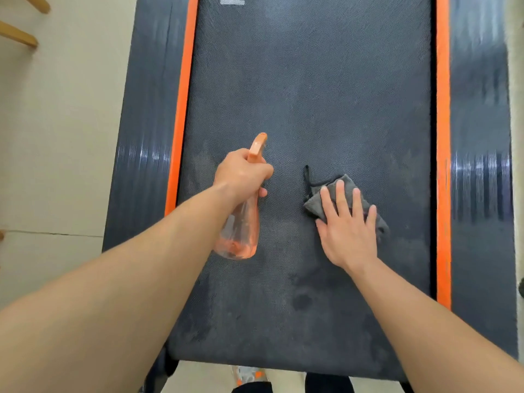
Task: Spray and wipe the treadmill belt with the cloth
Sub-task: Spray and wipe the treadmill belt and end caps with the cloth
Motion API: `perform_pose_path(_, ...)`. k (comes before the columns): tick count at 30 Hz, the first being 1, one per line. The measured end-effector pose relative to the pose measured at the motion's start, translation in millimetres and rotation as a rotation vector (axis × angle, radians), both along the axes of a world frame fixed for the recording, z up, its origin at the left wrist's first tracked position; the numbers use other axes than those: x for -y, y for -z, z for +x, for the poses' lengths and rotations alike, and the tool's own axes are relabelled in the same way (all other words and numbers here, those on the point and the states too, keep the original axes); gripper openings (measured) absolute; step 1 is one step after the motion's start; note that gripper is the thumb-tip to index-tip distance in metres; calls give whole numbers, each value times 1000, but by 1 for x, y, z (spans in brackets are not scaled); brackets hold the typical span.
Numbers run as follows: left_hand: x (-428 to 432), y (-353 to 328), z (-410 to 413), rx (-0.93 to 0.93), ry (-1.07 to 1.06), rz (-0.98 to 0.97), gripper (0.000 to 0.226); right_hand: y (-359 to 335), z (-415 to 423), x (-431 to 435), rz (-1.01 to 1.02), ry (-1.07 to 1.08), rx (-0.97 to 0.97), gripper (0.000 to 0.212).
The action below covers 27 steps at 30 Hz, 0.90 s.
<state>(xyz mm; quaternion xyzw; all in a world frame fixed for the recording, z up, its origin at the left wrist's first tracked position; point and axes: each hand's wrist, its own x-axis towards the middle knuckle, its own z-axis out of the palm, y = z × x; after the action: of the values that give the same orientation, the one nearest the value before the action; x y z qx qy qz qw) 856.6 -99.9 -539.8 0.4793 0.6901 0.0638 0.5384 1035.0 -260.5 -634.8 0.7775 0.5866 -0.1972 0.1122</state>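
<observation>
Bottle [241, 225] left of cloth [337, 199]

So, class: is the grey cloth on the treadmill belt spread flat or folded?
Folded. The cloth shows thick, doubled layers at its left edge, and the right hand pressing flat on it covers most of it.

Soft, even light falls on everything, and it seems to come from above. The pale cream floor [56, 137] looks bright. The shiny dark grey side rails [147, 131] carry small white shine marks on both sides, and they look smeared and blurry. The rough dark grey treadmill belt [312, 95] is sharper in its middle, so its tiny dots show. Shadows are faint. The bare forearms [136, 279] look stretched wide near the bottom corners.
</observation>
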Motion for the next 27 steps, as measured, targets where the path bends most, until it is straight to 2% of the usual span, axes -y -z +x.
perform_pose_path(6,-22,-6,40,-6,-15,-72,12,-1,25,-15,5,-56,38,70)
perform_pose_path(13,-43,-7,92,-7,119,-115,19,-2,41,-27,49,302,62,75)
perform_pose_path(19,-44,-1,147,-43,349,-153,11,1,47,12,31,376,72,82)
perform_pose_path(27,-20,1,220,-104,725,-44,13,-3,54,21,23,359,42,83)
